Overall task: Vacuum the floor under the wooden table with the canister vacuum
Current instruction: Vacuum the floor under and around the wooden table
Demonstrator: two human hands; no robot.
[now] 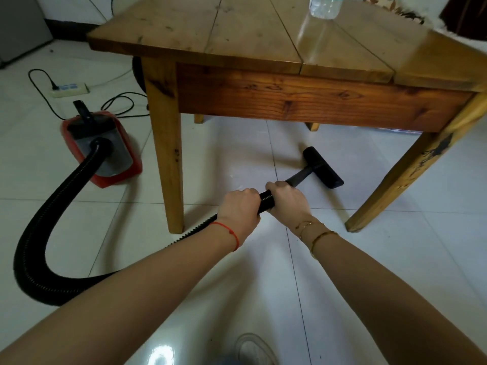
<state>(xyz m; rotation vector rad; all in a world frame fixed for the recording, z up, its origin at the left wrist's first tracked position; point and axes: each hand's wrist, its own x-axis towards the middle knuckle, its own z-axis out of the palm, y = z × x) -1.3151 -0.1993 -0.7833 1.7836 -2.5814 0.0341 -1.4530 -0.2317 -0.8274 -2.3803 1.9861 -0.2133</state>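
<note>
Both your left hand (pixel 241 206) and right hand (pixel 287 198) grasp the hose (pixel 266 200), whose wand points toward 1 o'clock to the floor head (pixel 322 167), seemingly just under the counter (pixel 263 38) edge.

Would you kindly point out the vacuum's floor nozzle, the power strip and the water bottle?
floor nozzle (pixel 323 167), head view, middle of the black head.
power strip (pixel 69 89), head view, its white top.
water bottle (pixel 324 6), head view, its clear lower body.

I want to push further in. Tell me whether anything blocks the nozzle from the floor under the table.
Nothing visible lies ahead of the floor nozzle on the tiles. The near table leg stands to its left and the right leg to its right, both apart from it.
</note>
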